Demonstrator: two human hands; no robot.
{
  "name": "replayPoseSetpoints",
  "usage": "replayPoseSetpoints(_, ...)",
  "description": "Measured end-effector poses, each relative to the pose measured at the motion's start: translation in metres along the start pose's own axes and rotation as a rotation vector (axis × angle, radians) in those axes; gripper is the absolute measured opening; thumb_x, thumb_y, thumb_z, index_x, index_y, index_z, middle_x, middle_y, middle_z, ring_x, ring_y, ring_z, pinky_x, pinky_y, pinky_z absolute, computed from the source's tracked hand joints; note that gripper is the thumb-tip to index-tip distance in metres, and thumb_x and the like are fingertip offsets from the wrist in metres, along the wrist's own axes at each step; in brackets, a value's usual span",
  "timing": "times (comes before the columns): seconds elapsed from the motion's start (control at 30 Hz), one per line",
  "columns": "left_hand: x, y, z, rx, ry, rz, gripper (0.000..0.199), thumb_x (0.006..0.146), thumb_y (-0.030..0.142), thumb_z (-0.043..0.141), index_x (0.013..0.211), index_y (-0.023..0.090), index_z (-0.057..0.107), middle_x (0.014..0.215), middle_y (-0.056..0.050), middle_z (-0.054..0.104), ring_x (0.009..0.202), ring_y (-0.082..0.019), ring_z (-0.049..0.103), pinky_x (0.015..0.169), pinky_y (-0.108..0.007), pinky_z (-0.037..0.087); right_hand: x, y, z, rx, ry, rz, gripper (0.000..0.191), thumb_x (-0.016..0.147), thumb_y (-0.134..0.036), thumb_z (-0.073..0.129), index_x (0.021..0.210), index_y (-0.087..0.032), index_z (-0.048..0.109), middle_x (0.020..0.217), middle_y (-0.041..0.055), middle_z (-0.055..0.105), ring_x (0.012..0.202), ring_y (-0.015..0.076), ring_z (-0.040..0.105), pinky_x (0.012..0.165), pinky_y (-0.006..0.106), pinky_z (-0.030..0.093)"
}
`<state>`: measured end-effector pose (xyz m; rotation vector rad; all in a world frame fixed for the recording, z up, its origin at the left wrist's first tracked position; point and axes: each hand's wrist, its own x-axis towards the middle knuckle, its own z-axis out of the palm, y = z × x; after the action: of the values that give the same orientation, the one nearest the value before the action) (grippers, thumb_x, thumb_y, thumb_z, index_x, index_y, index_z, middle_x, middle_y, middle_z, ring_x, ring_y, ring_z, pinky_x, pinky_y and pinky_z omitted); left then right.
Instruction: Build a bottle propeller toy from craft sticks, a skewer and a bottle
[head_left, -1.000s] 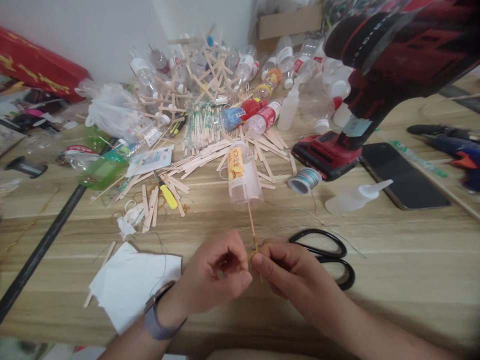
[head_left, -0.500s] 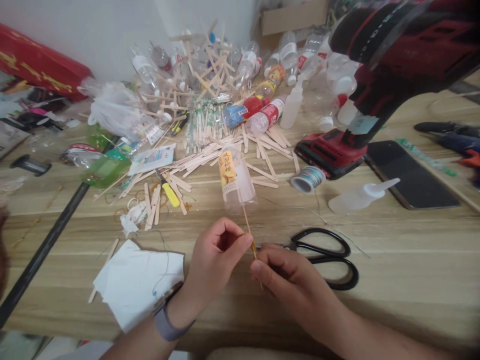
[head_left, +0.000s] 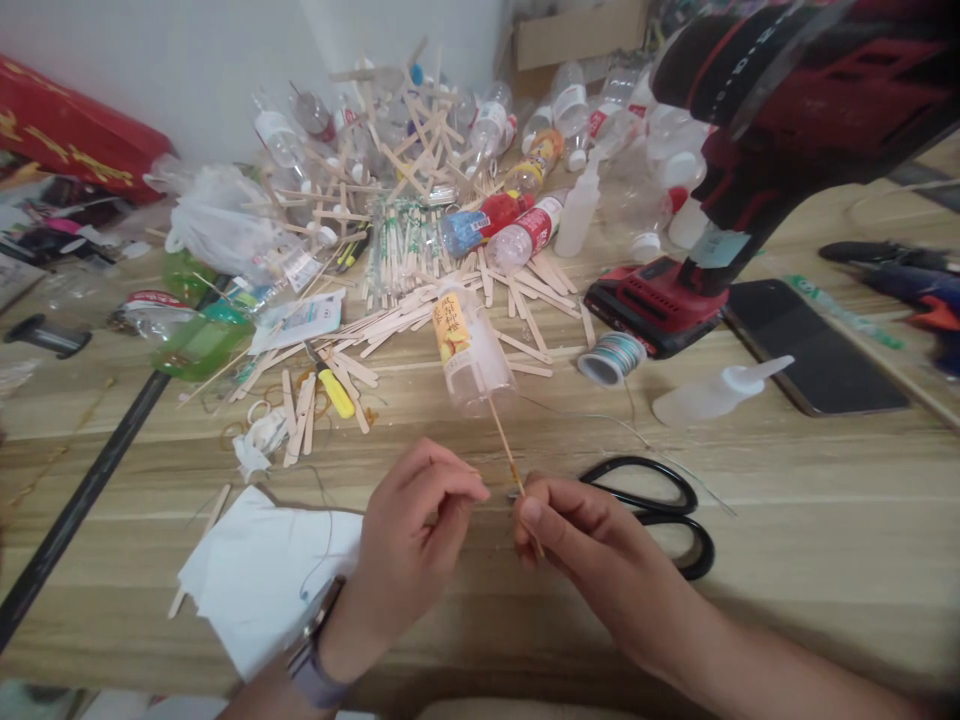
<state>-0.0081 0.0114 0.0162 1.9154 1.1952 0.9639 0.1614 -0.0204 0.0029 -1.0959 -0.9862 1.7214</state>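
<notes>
My right hand (head_left: 577, 525) pinches the lower part of a thin wooden stick (head_left: 503, 437) between thumb and fingers. A yellowish-brown band is wound around the stick just above those fingers. The stick's far end meets a clear plastic bottle (head_left: 491, 365) with a yellow label; whether it is fixed there I cannot tell. Left of the stick and apart from it, my left hand (head_left: 420, 530) is closed with its fingertips together; anything between them is too small to make out. Black-handled scissors (head_left: 701, 550) lie beside and partly behind my right hand.
A red and black cordless drill (head_left: 690, 290) stands at right, near a thread spool (head_left: 611, 360), a glue bottle (head_left: 686, 402) and a phone (head_left: 817, 350). Wooden sticks, a yellow-handled knife (head_left: 335, 393) and white paper (head_left: 255, 560) lie left. Plastic bottles crowd the back.
My left hand has come off the stick and moved slightly left. My right hand still grips the stick, and the wound band is now in plain sight.
</notes>
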Motion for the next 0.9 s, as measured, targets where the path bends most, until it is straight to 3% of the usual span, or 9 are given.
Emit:
replayPoseSetpoints(0.1,-0.004,0.001,-0.002,0.260,0.015,0.198,0.031,0.082,0.000,0.050,0.089,0.024,0.069,0.083,-0.003,0.062,0.077,-0.015,0.059,0.067,-0.024,0.046,0.001,0.000,0.000,0.011,0.010,0.002,0.042,0.085,-0.053,0.059,0.061,-0.019,0.054,0.059,-0.0031,0.048,0.058,0.0115,0.039,0.058,0.026,0.031)
replayPoseSetpoints(0.27,-0.007,0.003,0.001,0.411,0.045,0.297,0.031,0.084,-0.001,0.048,0.100,0.018,0.067,0.083,-0.005,0.059,0.076,-0.014,0.058,0.068,-0.022,0.047,0.001,0.000,0.000,-0.021,0.008,-0.025,0.041,0.087,-0.050,0.057,0.061,-0.019,0.053,0.059,-0.0033,0.048,0.057,0.0112,0.038,0.058,0.026,0.032)
replayPoseSetpoints(0.47,-0.005,0.006,0.004,0.462,0.008,0.204,0.028,0.088,0.006,0.044,0.103,0.012,0.066,0.082,-0.005,0.059,0.073,-0.014,0.060,0.065,-0.024,0.047,0.000,0.002,-0.001,-0.166,-0.013,-0.103,0.041,0.090,-0.048,0.052,0.061,-0.019,0.051,0.059,-0.0035,0.045,0.058,0.0115,0.039,0.058,0.025,0.032)
replayPoseSetpoints(0.7,0.007,0.003,-0.003,0.385,-0.194,0.067,0.023,0.088,0.011,0.046,0.092,0.014,0.069,0.086,-0.005,0.067,0.077,-0.015,0.062,0.068,-0.025,0.046,-0.002,0.005,-0.003,-0.332,-0.015,-0.196,0.039,0.093,-0.041,0.049,0.062,-0.019,0.051,0.062,-0.0021,0.047,0.060,0.0122,0.044,0.058,0.026,0.032)
replayPoseSetpoints(0.9,0.011,0.003,-0.008,0.562,-0.335,0.031,0.028,0.092,0.020,0.046,0.076,0.017,0.069,0.070,-0.003,0.067,0.069,-0.018,0.057,0.066,-0.030,0.038,-0.002,0.007,-0.002,-0.364,-0.035,-0.212,0.038,0.094,-0.039,0.047,0.063,-0.019,0.052,0.062,-0.0019,0.048,0.061,0.0123,0.045,0.058,0.025,0.034)
